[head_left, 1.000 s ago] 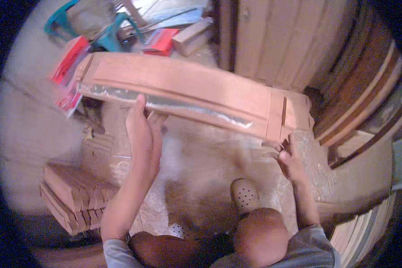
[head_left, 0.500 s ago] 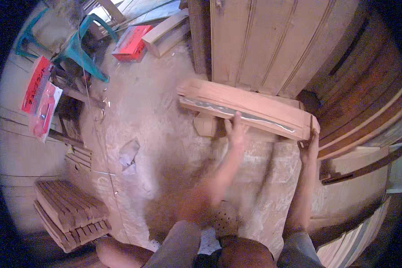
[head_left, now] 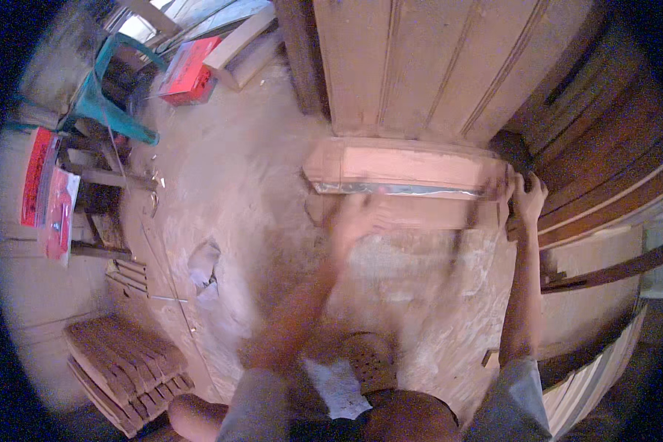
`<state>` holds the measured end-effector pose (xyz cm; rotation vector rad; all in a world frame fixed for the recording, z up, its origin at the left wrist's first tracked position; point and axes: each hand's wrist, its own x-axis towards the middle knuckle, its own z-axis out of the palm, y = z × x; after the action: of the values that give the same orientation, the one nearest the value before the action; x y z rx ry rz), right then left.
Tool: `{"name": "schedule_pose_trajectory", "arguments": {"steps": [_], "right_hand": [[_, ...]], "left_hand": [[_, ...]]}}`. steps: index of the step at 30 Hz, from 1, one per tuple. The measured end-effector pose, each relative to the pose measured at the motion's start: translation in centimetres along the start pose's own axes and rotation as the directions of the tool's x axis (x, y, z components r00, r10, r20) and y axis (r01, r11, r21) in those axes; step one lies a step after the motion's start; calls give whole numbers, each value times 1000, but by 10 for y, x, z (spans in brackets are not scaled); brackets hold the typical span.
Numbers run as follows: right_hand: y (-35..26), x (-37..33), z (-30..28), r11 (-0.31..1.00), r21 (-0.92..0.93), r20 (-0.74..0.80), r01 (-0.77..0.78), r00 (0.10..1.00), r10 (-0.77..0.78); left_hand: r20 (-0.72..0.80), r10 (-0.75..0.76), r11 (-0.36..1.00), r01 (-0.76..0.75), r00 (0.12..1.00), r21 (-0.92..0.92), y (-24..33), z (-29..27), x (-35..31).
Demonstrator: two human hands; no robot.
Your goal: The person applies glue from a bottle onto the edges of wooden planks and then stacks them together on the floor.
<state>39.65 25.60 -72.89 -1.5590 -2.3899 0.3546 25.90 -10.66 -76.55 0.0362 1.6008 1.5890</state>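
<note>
wood panel [head_left: 420, 163], long, brown, silver-striped, has left hand [head_left: 359, 216] near its left end, right hand [head_left: 528, 197] at its right. i cannot tell either grip.

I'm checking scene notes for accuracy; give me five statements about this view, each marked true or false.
1. The right hand is at the right end of the long wooden piece. True.
2. The left hand is beyond that piece's far edge. False: it is blurred, at the near side.
3. A shiny strip runs along the piece. True.
4. Teal plastic legs show at the upper right. False: they show at the upper left.
5. Stacked wooden pieces lie at the lower left. True.
</note>
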Motion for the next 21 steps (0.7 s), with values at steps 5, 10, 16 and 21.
{"name": "schedule_pose_trajectory", "arguments": {"steps": [5, 10, 16, 21], "right_hand": [[19, -28, 25, 776, -50, 63, 628, 778, -626], [15, -15, 35, 844, -38, 251, 535, 823, -510], [35, -18, 39, 838, 23, 157, 544, 826, -541], [28, -19, 43, 824, 12, 105, 566, 819, -564]], "left_hand": [[-343, 363, 717, -24, 866, 697, 11, -60, -10], [-283, 594, 456, -25, 753, 889, -20, -100, 48], [-250, 521, 589, -131, 816, 798, -9, -74, 38], [-116, 606, 501, -264, 787, 824, -12, -94, 35]]}}
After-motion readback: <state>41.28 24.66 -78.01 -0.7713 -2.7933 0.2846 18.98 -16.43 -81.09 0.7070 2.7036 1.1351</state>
